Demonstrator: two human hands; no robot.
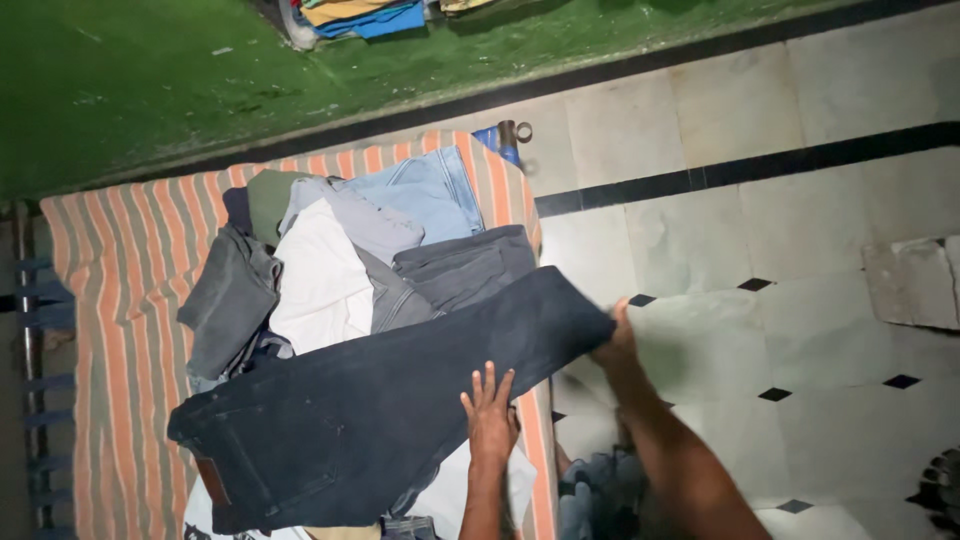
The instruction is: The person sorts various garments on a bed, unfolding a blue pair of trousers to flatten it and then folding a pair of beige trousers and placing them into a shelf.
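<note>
A pair of dark navy jeans (380, 400) lies spread across a heap of clothes on an orange-and-white striped cloth (120, 300). My left hand (490, 410) lies flat on the jeans' lower edge, fingers spread. My right hand (615, 345) grips the leg end of the jeans, which hangs past the table's side. Under the jeans lie a white garment (320, 275), a grey garment (230, 300), dark grey trousers (465, 265) and light blue jeans (430, 190).
Pale floor tiles (780, 220) with black lines and diamonds fill the right. A green mat (150, 80) lies at the top, with a folded stack of clothes (360, 15) on it. A metal frame (30, 380) stands at the left. More denim (590, 495) lies by my legs.
</note>
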